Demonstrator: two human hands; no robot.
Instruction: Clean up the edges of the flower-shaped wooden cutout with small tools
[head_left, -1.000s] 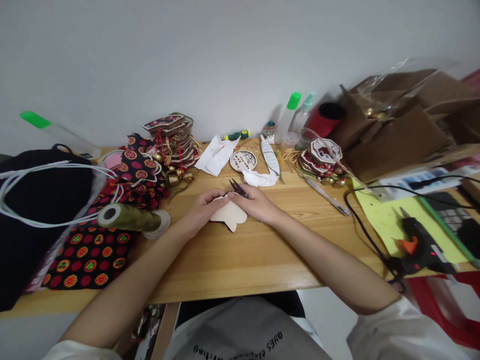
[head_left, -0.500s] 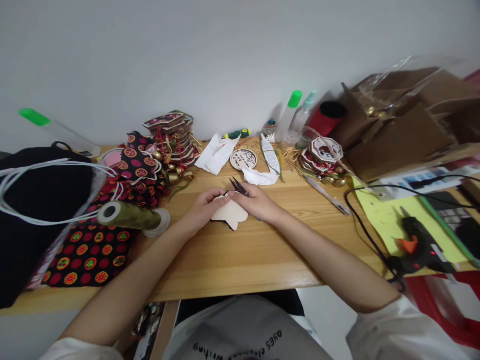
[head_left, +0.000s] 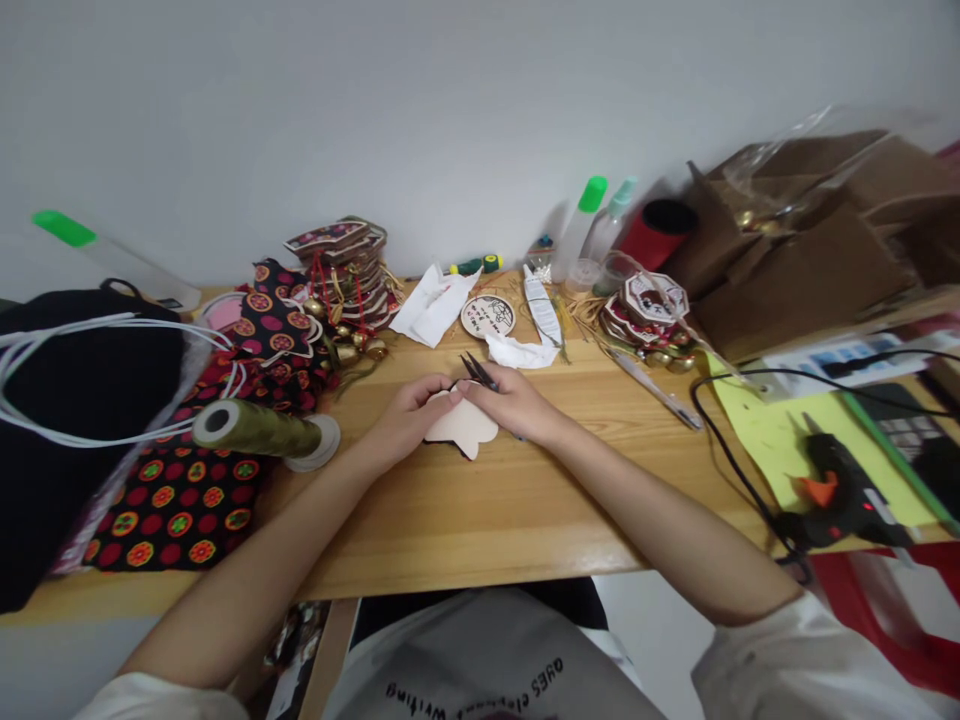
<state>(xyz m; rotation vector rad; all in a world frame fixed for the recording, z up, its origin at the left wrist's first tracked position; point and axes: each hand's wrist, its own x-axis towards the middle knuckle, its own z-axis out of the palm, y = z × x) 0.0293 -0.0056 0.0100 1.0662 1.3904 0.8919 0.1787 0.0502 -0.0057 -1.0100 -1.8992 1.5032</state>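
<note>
Over the middle of the table, my two hands meet at a cream, scalloped flat piece (head_left: 466, 425) with a dark, fabric-like edge. My left hand (head_left: 411, 415) pinches its left side, thumb on top and fingers underneath. From the right, the thumb of my right hand (head_left: 521, 405) presses on the same piece. Held in that hand too is a dark pointed tool, seemingly small scissors (head_left: 477, 372), its two tips slightly apart and pointing away from me. Most of its handle is hidden by the palm. Beyond the hands lie a round disc with black drawing (head_left: 487, 317) and crumpled white paper (head_left: 521, 353).
To the left stand a green thread spool (head_left: 259, 430), patterned fabric (head_left: 176, 510) and stacked fabric ornaments with bells (head_left: 349, 265). On the right are more ornaments (head_left: 646, 308), a pen-like tool (head_left: 656, 390), a glue gun (head_left: 840, 490) with a black cable, and a cardboard box (head_left: 795, 270).
Almost nothing differs. The scalloped piece and the hands sit a touch further right in view, with a slight shift of the whole scene. Both grips look the same.
</note>
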